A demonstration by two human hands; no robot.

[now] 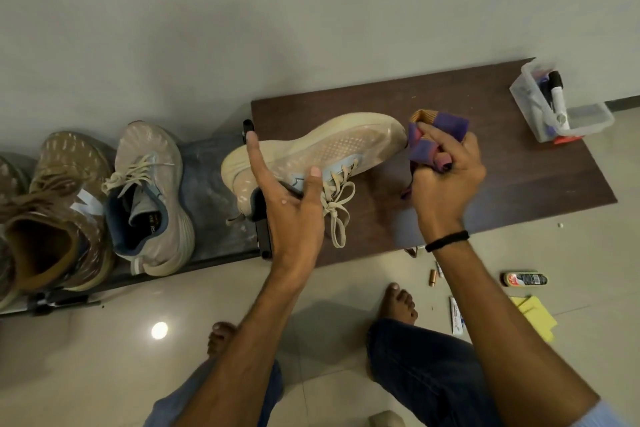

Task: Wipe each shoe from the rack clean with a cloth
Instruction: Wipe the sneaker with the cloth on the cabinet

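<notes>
left hand (pixel 294 215) grips beige shoe (pixel 339 146) at collar, forefinger straight | shoe on its side on brown tabletop (pixel 519 177) | right hand (pixel 446 180) clenches purple cloth (pixel 441 130) at toe

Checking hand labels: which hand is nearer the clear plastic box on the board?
Right. The right hand, gripping the cloth, is left of the clear box; the left hand, holding the shoe, is farther left.

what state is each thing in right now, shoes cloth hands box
beige shoe: on its side on the board, dusty
cloth: bunched in the right hand, by the shoe's toe
left hand: holds the shoe at its collar
rack shoes: upright, dusty
plastic box: open, markers inside
</notes>
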